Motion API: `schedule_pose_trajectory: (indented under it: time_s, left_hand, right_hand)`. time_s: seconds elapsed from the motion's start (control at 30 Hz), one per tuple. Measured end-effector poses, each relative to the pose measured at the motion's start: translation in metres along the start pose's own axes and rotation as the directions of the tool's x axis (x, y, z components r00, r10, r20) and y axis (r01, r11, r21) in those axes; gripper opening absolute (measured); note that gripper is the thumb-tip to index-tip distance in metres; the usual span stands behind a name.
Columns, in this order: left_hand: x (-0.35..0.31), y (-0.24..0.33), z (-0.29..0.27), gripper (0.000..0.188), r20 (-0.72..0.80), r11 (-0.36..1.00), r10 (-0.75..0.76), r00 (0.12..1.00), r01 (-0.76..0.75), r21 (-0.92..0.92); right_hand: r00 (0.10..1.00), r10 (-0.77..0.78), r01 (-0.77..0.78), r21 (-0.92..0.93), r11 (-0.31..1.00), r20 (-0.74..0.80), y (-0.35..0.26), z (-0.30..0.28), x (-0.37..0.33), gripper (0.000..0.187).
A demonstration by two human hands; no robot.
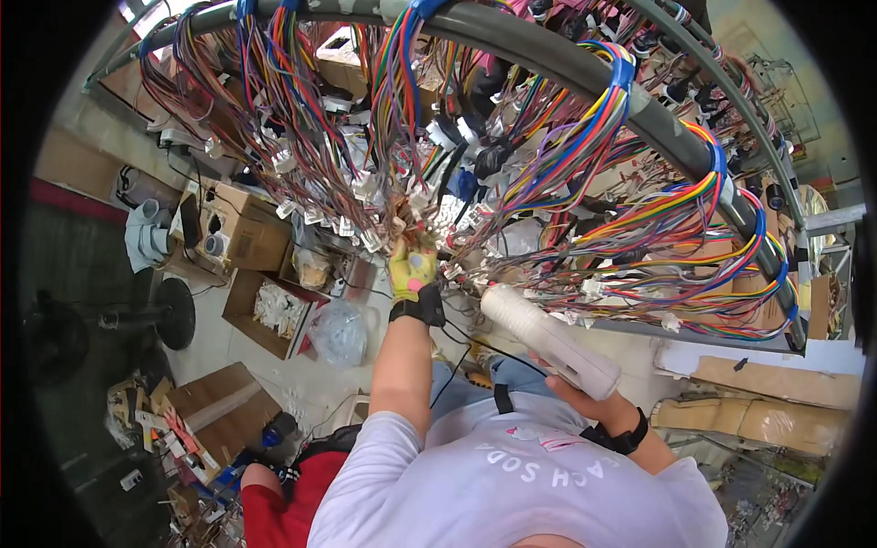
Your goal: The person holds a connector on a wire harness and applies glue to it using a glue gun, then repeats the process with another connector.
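My left hand [413,274], in a yellow patterned glove, reaches up to the hanging wires in the middle. Its fingers close around a few wire ends among white plastic connectors [370,239]; the fingertips are partly hidden. My right hand [577,400] is bent in close to my body and grips the rear of an off-white tubular tool [553,342]. The tool slants up and left, its narrower far end near the connectors. Its body hides most of the right fingers. Thick bundles of coloured wires [580,137] hang all around, tied with blue bands to a curved dark rail [512,41].
Left of me are an open box of white parts [279,310], a clear plastic bag [338,331], cardboard boxes [251,228] and a black fan [174,313]. Another person's red clothing [306,493] shows at lower left. A black cable [480,340] runs below the wires. Cardboard [758,422] lies at right.
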State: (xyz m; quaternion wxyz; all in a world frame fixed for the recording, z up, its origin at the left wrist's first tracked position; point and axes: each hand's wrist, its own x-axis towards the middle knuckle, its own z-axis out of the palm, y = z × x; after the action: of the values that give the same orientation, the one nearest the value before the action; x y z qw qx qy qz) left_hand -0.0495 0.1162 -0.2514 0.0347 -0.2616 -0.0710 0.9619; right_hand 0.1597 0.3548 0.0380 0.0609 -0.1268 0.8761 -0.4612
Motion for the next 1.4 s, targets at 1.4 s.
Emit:
schedule_pose_trajectory:
  time_s: [1.4]
  left_hand:
    - [-0.114, 0.021, 0.031, 0.019, 0.74, -0.563, 0.433, 0.515, -0.487, 0.668]
  right_hand:
    - [0.981, -0.129, 0.124, 0.041, 0.991, 0.147, -0.017, -0.009, 0.016, 0.028]
